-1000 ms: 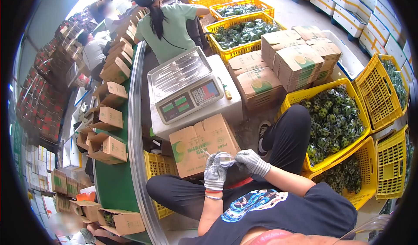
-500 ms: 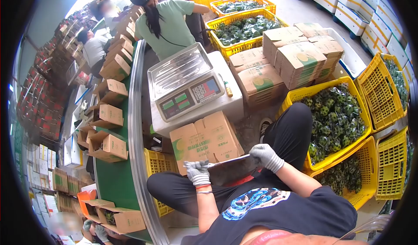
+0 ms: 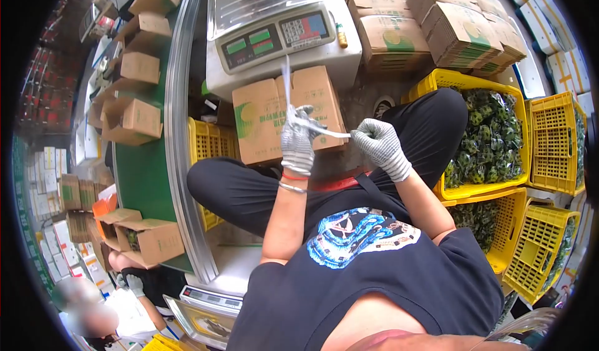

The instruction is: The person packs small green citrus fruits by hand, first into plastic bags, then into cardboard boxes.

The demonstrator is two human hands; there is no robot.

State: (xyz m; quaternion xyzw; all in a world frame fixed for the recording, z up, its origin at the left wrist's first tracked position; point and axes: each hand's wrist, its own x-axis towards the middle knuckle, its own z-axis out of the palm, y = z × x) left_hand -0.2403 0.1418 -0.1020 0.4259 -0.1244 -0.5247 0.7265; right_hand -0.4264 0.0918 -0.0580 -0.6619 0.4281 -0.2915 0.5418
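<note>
Fingers (image 3: 298, 121) of the gloved left hand (image 3: 297, 144) are closed around a clear plastic bag (image 3: 293, 111), part of which stands up in a thin strip above the fist. Fingers of the gloved right hand (image 3: 380, 145) pinch the bag's other end, so a narrow band of film stretches between the two hands, held above the person's lap. Both hands hover in front of a brown cardboard box (image 3: 268, 117), which sits just below a white weighing scale (image 3: 277, 29). To the person's right, a yellow crate (image 3: 493, 142) holds dark green wrapped produce. To the left, open cardboard boxes (image 3: 134, 117) ride a green conveyor belt (image 3: 146, 176). Stacks of flattened cartons (image 3: 462, 29) lie beyond the scale.
</note>
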